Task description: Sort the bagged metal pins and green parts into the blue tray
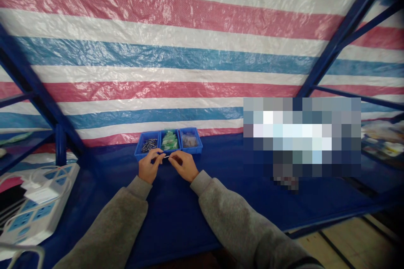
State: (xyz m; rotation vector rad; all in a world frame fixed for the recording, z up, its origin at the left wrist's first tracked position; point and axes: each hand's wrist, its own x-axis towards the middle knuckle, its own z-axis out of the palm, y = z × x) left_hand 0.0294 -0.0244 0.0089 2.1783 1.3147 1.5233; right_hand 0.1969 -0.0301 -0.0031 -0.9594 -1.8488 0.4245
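Observation:
My left hand [149,165] and my right hand [184,165] meet just in front of three blue bins, thumbs and forefingers pinched. Between the fingertips runs a small thin pale rod [167,157], with an end in each hand; its exact kind is too small to make out. The left bin holds many thin dark and silvery metal pieces [149,145]. Green pieces or packets [169,140] fill the middle bin. In the right bin lie small greyish, see-through pieces [189,140].
The bins stand on a blue tabletop [170,218] against a striped plastic sheet [176,59]. A white power strip [41,210] with plugs and cables lies at the left. Blue metal posts [334,46] frame both sides. A blurred-out patch [299,134] covers the right side.

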